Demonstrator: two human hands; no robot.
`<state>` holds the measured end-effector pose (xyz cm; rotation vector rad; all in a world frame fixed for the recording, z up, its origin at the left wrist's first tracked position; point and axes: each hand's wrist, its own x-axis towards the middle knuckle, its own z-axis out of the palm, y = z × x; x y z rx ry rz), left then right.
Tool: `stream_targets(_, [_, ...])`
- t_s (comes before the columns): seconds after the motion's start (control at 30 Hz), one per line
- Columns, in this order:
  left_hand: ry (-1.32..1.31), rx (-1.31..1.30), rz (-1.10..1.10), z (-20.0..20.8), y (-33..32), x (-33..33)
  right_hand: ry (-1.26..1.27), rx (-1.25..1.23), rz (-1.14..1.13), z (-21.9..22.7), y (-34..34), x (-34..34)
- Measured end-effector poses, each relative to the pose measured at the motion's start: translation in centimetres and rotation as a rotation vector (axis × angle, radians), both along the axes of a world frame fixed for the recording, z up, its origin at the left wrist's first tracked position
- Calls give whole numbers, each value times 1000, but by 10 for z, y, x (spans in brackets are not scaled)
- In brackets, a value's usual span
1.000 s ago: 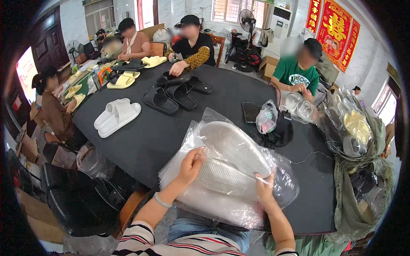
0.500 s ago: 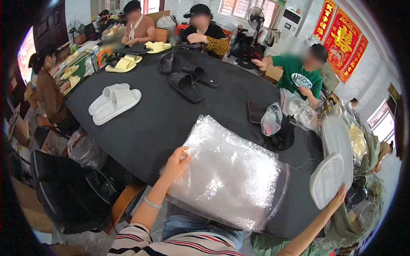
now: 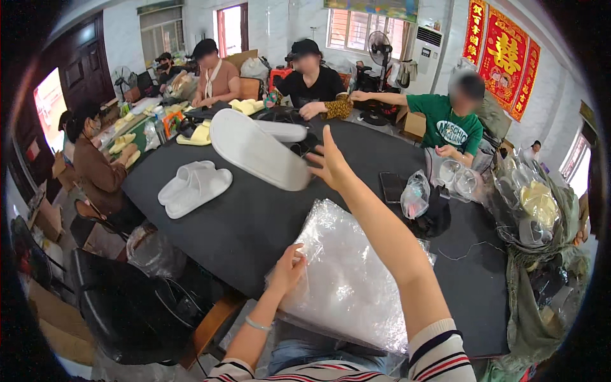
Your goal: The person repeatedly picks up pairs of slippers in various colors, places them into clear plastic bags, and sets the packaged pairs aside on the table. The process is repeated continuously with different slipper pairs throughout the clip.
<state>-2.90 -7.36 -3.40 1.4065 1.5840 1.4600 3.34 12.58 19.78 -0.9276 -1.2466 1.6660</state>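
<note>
A pair of white slippers (image 3: 258,153), tilted with a sole showing, is in front of my right hand (image 3: 328,162) over the table. That hand is open, fingers spread, right beside the slippers' near end. My left hand (image 3: 289,266) is closed on the left edge of a stack of clear plastic bags (image 3: 356,274), which lies at the table's near edge, partly behind my right forearm. Another white slipper pair (image 3: 196,188) sits on the black table to the left. Black slippers (image 3: 307,143) are mostly hidden behind the tilted pair.
Around the black table (image 3: 471,280) sit several people, one in a green shirt (image 3: 452,121) at the far right. A dark phone (image 3: 391,187) and a bagged item (image 3: 415,194) lie right of centre. A large sack of slippers (image 3: 534,204) stands at the right. A black chair (image 3: 121,305) is lower left.
My right hand has swung from the sack at the right to over the table's middle, with the white slippers moved there and the fingers now spread. My left hand stays at the bags.
</note>
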Motion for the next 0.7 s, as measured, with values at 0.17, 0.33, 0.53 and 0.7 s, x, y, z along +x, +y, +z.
stream_targets(0.17, [-69,-48,-22,-1,-1,1,-144,796,61,-44,-11,28])
stream_targets(0.33, [-318,-101,-107,5,3,-4,-996,1568,162,-73,-96,159])
stream_targets(0.53, [-388,-73,-240,87,-16,7,-938,609,133,-108,-44,316])
stream_targets(0.7, [-365,76,-300,83,-16,5,-739,585,308,-117,-53,339])
